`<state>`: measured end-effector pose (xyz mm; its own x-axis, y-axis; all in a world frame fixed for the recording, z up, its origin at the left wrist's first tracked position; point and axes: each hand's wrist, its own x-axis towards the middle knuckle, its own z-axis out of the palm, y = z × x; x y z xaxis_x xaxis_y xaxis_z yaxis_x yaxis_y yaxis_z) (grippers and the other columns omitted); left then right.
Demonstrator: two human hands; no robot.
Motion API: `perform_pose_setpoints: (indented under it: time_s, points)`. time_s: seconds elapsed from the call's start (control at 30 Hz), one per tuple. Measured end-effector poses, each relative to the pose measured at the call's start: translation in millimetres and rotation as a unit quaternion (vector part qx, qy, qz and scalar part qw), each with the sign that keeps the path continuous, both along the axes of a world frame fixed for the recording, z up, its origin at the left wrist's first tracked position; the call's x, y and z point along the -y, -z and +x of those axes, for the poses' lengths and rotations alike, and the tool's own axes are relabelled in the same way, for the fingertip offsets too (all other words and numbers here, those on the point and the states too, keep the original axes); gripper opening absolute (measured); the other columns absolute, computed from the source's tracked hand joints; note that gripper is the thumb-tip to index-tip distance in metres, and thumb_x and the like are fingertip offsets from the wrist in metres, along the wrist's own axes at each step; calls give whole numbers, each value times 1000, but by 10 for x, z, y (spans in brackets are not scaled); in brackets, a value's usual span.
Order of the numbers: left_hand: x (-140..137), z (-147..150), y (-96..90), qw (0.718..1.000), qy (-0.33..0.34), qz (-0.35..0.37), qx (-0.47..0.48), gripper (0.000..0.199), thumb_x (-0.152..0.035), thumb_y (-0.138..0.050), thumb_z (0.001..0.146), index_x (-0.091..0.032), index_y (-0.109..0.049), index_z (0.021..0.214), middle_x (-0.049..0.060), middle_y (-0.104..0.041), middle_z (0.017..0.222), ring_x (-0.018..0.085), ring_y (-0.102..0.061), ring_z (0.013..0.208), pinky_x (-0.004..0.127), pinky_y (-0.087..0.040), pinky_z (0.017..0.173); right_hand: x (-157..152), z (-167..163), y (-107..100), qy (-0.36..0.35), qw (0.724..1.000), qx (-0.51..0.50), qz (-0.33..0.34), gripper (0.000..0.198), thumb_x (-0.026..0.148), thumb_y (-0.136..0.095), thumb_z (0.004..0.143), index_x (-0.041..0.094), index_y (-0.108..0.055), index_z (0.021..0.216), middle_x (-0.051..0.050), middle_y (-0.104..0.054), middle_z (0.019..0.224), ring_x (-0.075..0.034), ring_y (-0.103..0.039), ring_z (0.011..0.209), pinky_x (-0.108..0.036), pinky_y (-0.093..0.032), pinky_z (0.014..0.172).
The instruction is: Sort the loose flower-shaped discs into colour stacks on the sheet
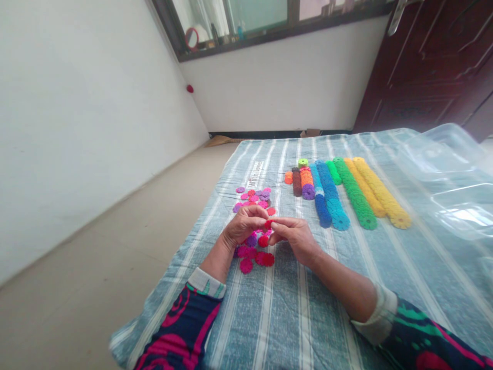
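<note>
A small red notched plastic disc [268, 224] is pinched between the fingertips of both hands. My left hand [246, 224] is closed on its left side, and my right hand [295, 236] is closed on its right side. Whether it is one disc or several pressed together, I cannot tell. Below and around the hands lies a loose scatter of pink discs [246, 265], red discs [268, 260] and purple discs [251, 240]. My left hand hides part of this scatter.
Rows of stacked discs lie to the right: yellow [381, 192], green [355, 192], blue [326, 185], and shorter brown [297, 184] and orange [306, 176] ones. Clear plastic boxes [462, 200] stand at the far right. A striped cloth [285, 318] covers the table.
</note>
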<state>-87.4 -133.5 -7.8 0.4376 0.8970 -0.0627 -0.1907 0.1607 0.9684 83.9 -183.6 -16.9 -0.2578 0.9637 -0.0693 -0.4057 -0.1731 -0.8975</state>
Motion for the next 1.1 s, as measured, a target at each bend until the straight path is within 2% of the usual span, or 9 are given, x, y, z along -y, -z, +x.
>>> perform_pose_setpoints:
  time_s: [1.1]
  points:
    - [-16,4,15,1000,2,1,9,13,-14,-77,59,-11,-71,70,3,-68,60,11,-61,52,22,-48,56,3,7,-10,1,1000,-4,-5,43,49,-81,64,15,-78,90,-3,-69,55,-17,-65,50,-30,-52,59]
